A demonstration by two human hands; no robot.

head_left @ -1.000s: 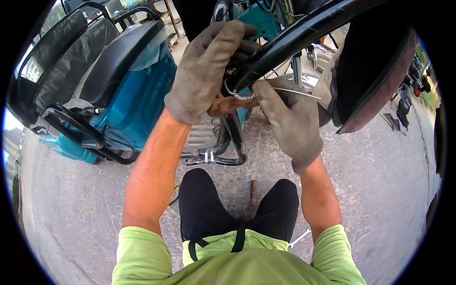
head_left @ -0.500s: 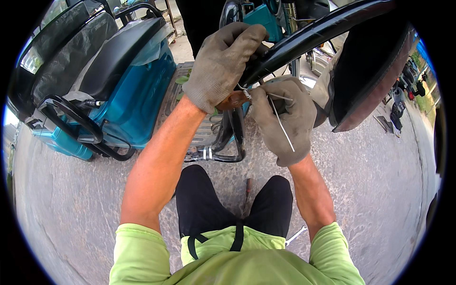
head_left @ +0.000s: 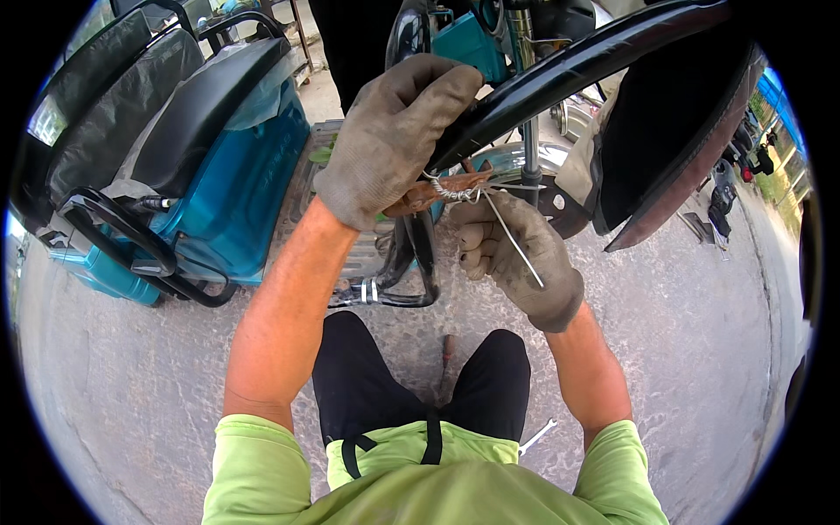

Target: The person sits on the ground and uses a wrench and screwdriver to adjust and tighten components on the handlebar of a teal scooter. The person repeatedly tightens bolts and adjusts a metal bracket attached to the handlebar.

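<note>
My left hand (head_left: 394, 131), in a grey-brown work glove, wraps around the lower end of a thick black tube (head_left: 542, 83); some fingers are hidden behind it. Below its palm a rusty metal strip (head_left: 420, 198) sticks out, bound with a twisted silvery wire (head_left: 455, 190). One stiff wire tail (head_left: 514, 238) slants down across the front of my right hand (head_left: 529, 262), gloved alike. That hand is just under the twist, one finger stretched toward it and the others loosely bent, with no visible grip on the wire.
A teal three-wheeler with black seats (head_left: 201, 114) stands at left, its black frame bar (head_left: 385, 291) near my knees. A dark padded panel (head_left: 674, 149) hangs at right. On the concrete lie a wrench (head_left: 537, 436) and a thin tool with a reddish-brown handle (head_left: 448, 348).
My right hand has come off the wire twist and dropped slightly down, uncovering the twist and the rusty strip. My left hand keeps its grip while the view has shifted a little.
</note>
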